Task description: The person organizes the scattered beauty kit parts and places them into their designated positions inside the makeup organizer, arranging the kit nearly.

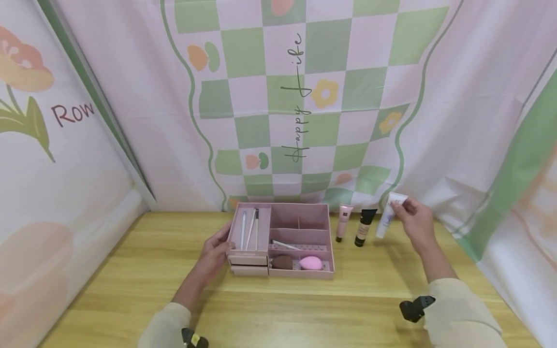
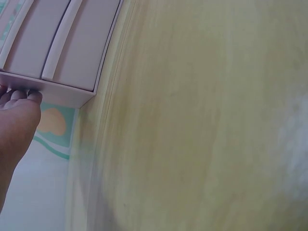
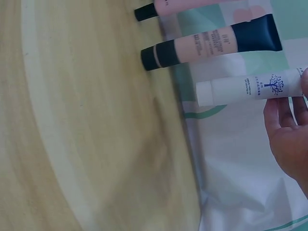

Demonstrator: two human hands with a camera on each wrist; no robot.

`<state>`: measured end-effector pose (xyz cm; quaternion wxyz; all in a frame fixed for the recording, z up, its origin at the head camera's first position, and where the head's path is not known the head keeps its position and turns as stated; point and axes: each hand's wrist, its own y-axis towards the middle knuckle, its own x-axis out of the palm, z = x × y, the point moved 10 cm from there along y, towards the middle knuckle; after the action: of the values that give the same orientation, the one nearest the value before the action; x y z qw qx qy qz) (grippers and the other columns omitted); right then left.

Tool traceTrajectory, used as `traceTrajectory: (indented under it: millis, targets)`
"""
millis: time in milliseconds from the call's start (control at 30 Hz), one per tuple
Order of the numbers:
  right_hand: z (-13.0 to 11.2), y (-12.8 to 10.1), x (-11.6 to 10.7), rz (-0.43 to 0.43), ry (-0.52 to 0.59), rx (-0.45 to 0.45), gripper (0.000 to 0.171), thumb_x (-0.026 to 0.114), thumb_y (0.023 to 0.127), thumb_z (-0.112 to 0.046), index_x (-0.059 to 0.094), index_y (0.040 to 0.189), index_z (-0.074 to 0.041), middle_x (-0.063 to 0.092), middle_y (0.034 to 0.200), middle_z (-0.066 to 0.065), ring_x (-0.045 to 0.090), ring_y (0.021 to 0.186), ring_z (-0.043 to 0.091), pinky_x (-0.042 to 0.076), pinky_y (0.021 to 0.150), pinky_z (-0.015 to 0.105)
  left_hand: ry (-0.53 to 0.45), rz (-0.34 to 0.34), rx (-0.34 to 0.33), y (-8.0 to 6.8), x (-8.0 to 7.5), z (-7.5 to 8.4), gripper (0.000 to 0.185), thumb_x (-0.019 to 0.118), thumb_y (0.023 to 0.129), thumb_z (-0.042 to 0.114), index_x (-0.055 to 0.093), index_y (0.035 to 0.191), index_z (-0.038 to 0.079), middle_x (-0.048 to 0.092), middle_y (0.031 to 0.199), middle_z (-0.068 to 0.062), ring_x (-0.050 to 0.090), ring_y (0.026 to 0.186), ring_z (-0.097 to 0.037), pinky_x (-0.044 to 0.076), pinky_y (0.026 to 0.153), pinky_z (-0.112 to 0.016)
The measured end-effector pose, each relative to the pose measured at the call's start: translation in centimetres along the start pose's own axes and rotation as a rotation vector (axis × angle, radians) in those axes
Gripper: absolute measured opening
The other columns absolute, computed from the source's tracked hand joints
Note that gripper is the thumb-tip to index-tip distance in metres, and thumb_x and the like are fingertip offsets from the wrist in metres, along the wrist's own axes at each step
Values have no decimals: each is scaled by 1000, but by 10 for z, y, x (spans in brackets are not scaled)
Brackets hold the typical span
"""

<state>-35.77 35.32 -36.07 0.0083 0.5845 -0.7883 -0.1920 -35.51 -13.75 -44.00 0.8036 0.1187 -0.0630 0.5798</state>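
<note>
White tube [image 3: 250, 88] with blue tree print, pinched by right hand [image 3: 288, 130].

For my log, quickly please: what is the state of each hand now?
Left hand: open, fingers resting against the pink organizer.
Right hand: holding the white tube at its top end.

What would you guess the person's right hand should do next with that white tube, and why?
Probably carry the white tube left to the pink organizer. The right hand pinches its top, its rear compartments look empty, and the left hand steadies the box.
</note>
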Motion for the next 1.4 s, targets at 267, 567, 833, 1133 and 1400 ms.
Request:
traceTrajectory:
  millis: [267, 567, 833, 1133, 1400]
  targets:
    - [-28, 5, -5, 15, 53, -20, 14, 62, 94, -20, 61, 105, -27, 66, 90, -30, 62, 83, -12, 53, 74, 4, 10, 2, -5, 0, 0, 0, 73, 45, 87, -4, 18, 154, 0, 13, 165, -18, 22, 148, -32, 44, 104, -12]
    - [-61, 5, -10, 35, -160, -58, 18, 60, 94, -29, 61, 112, -24, 59, 87, -39, 57, 82, -16, 49, 74, -1, 25, -7, -14, 1, 0, -1, 72, 46, 87, -2, 18, 154, 1, 13, 165, -18, 23, 148, -32, 43, 106, -15]
    - [-77, 3, -7, 18, -113, -93, 13, 62, 94, -22, 60, 103, -31, 62, 87, -34, 59, 81, -14, 51, 74, 1, 31, -25, -9, 0, 1, -1, 72, 46, 88, -2, 17, 154, 1, 11, 165, -18, 17, 150, -37, 41, 107, -15]
    - [-105, -2, 20, -49, -97, -187, 15, 63, 93, -15, 64, 103, -26, 64, 90, -29, 60, 84, -11, 51, 77, 1, 37, -26, -11, 0, 1, -1, 73, 46, 88, -1, 17, 154, 1, 11, 165, -18, 17, 149, -38, 43, 105, -14]
    - [-123, -7, 50, -97, -151, -252, 15, 66, 91, -22, 66, 102, -11, 65, 85, -23, 60, 79, -7, 54, 72, 7, 36, -4, -12, 1, -1, -2, 72, 46, 87, -2, 19, 154, 1, 15, 164, -18, 31, 144, -26, 45, 104, -13]
